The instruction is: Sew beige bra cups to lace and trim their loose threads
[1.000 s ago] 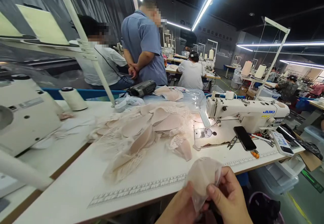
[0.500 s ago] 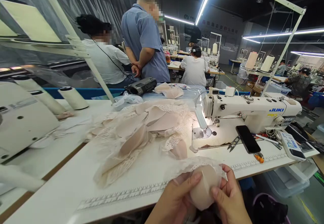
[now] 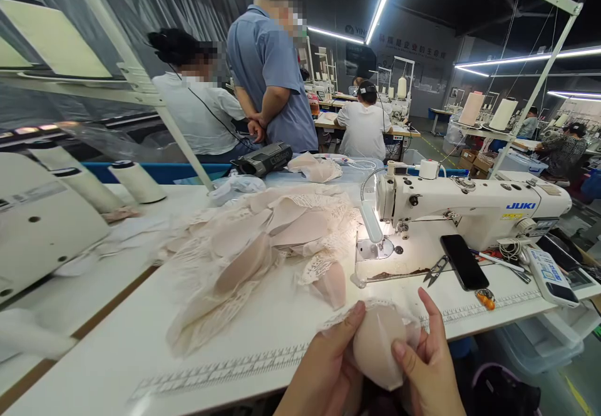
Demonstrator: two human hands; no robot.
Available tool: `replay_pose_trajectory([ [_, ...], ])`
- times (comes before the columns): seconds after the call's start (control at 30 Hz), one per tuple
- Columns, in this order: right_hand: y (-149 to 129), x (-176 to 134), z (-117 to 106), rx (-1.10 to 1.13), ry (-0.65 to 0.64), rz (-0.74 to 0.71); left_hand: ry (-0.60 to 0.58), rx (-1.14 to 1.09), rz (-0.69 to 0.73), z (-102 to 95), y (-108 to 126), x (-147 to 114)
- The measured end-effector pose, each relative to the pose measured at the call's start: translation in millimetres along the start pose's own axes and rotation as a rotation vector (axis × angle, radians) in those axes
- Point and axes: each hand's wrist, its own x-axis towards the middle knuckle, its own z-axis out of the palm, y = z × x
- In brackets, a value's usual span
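Observation:
A beige bra cup (image 3: 379, 344) with sheer lace-edged fabric lies between my two hands at the table's front edge. My left hand (image 3: 331, 359) grips its left side, the thumb pressed on the upper edge. On the right, my right hand (image 3: 429, 359) pinches the cup with its thumb in front, while the index finger points up, off the fabric. The fingers behind the cup are hidden. Just beyond it lies another lace-trimmed cup piece (image 3: 330, 278), and to the left spreads a heap of beige cups and lace (image 3: 244, 247).
A white sewing machine (image 3: 460, 206) with its lamp lit stands at right. Near it lie thread snips (image 3: 436, 270), a black phone (image 3: 464, 262) and an orange item (image 3: 485, 300). A ruler strip (image 3: 225, 369) runs along the front edge. Other people sit and stand behind the table.
The cup has turned and its lace edge, earlier spread out to the left, is drawn in close to my hands. My right index finger has lifted away from the fabric.

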Motion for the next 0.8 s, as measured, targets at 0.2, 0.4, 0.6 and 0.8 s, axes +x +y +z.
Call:
replay_pose_trajectory([
  [0.2, 2, 5, -6, -0.058, 0.017, -0.037, -0.137, 0.054, 0.024, -2.3, 1, -1],
  [0.4, 2, 6, -4, -0.103, -0.002, -0.042, -0.259, 0.147, -0.012, -7.7, 2, 6],
  [0.6, 4, 9, -16, -0.206, -0.171, -0.005, -0.253, 0.072, -0.078, -7.8, 6, 20],
  [0.8, -31, 43, -33, -0.648, -0.495, -0.188, -0.562, 0.642, 0.118, -23.0, 57, 26],
])
